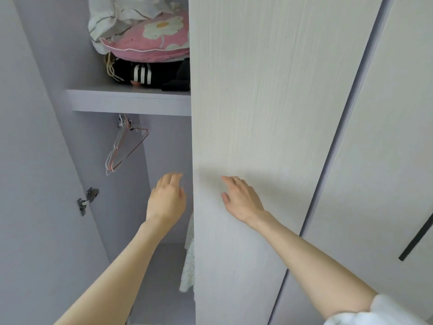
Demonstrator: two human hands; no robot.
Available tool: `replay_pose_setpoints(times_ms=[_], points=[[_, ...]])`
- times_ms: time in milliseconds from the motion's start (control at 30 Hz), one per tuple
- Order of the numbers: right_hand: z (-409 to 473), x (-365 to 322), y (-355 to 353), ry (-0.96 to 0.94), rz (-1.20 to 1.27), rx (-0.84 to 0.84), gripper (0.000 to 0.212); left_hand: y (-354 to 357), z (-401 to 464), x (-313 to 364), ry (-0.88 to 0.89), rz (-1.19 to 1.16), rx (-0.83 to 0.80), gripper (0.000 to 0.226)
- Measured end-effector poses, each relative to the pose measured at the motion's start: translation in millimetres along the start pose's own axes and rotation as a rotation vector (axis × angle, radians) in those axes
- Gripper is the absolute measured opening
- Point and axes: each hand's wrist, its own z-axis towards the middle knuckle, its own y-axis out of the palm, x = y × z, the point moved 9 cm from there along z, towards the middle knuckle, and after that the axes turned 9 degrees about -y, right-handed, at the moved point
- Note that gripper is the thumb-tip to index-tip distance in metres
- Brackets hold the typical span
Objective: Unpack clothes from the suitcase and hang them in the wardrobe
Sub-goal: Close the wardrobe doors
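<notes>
The wardrobe (131, 100) is reached into. Nothing is held by the left hand (166, 200) or right hand (241, 198), fingers relaxed. Hangers (124, 146) are left bare.

Soft even daylight, faint shadows, wide-angle bowing.

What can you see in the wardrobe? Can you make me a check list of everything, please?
Surface: shelf holds a pink flowered pillow, white cloth and a black striped garment.
Job's things: empty hangers hang below the shelf; a white garment shows at the door's edge; no suitcase seen.
Clutter: nothing seen.
Grips: left hand open, reaching into the wardrobe; right hand open, against the closed door, ring on a finger.
Cables: nothing seen.
Surroundings: hinge on the left open door; black handle far right.
</notes>
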Motion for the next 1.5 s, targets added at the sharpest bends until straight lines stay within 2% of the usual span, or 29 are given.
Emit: replay_pose_setpoints(times_ms=[67,267,433,533,633,700,800,900,1033,1167,1267,1333,1400,1500], points=[[-14.8,-26.2,2.8,-0.047,0.089,-0.024,0.043,-22.9,-27.9,-26.8,-0.097,-0.046,0.007,0.041],[-43.2,-129.3,31.8,-0.243,0.241,-0.170,0.042,-93.8,-100.3,-95.8,-0.233,-0.061,0.086,0.035],[-54.6,-234.4,39.2,-0.416,0.340,-0.228,0.041,-184.4,-149.4,-146.5,-0.267,-0.007,0.314,0.038],[-59.9,-298.6,39.8,-0.491,0.376,-0.272,0.043,-241.0,-175.5,-174.4,-0.224,0.015,0.484,0.042],[-55.9,-341.0,40.5,-0.514,0.439,-0.316,0.047,-278.8,-189.9,-195.9,-0.223,-0.068,0.621,0.051],[-48.8,-382.2,39.3,-0.519,0.519,-0.318,0.050,-307.5,-193.2,-226.2,-0.281,-0.119,0.652,0.058],[-40.7,-425.4,40.4,-0.514,0.586,-0.308,0.055,-319.4,-169.3,-271.7,-0.368,-0.269,0.494,0.063],[-35.3,-438.9,51.5,-0.479,0.629,-0.329,0.059,-306.8,-142.6,-285.3,-0.391,-0.400,0.335,0.065],[-28.9,-427.7,62.0,-0.414,0.670,-0.319,0.061,-305.0,-135.6,-279.1,-0.421,-0.366,0.390,0.056],[-30.7,-411.3,71.5,-0.381,0.796,-0.392,0.071,-303.9,-136.9,-257.3,-0.325,-0.405,0.357,0.045],[-32.2,-398.5,81.6,-0.358,0.892,-0.495,0.082,-284.1,-133.3,-227.7,-0.201,-0.436,0.269,0.033],[-30.1,-378.8,82.0,-0.309,0.961,-0.501,0.087,-263.0,-123.9,-208.4,-0.128,-0.450,0.181,0.034],[-28.8,-351.8,76.8,-0.260,0.982,-0.460,0.079,-241.0,-114.3,-184.3,-0.022,-0.432,0.072,0.042],[-30.4,-310.7,64.2,-0.222,0.981,-0.374,0.042,-205.9,-99.0,-142.9,0.168,-0.417,-0.059,0.053]])
